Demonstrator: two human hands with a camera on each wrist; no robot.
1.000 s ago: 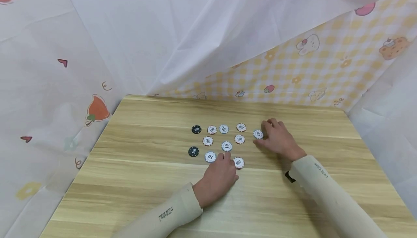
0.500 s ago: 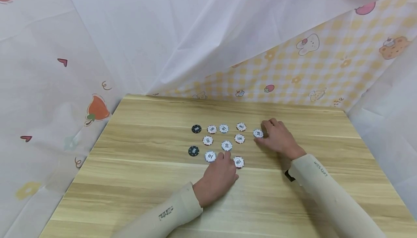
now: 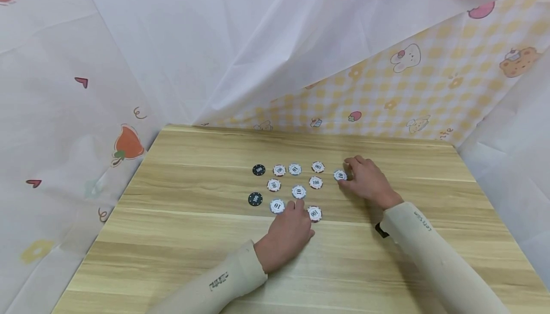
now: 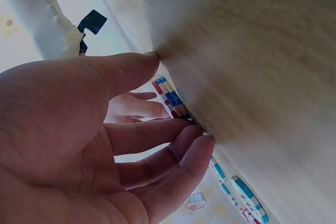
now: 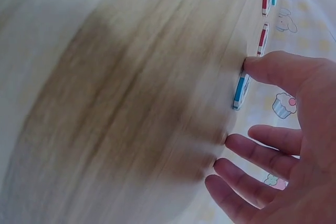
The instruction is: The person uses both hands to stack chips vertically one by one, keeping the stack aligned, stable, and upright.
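Observation:
In the head view, my left hand rests on the table. Its fingertips lie between a blue-edged 10 poker chip and a red-edged 100 poker chip. The left wrist view shows its thumb apart from the bent fingers, with nothing pinched between them. My right hand is beside another blue-edged 10 chip, lying flat at the right of the group. Its thumb touches that chip's edge in the right wrist view, while the loosely bent fingers reach the table apart from it.
More chips lie flat and spread out: black 100 chips at the left, with white 100 chips and 10 chips between the hands. The wooden table meets patterned cloth walls at its back and sides.
My right thumb has moved slightly forward, against the edge of the blue-edged 10 chip. The left hand and the other chips have stayed where they were.

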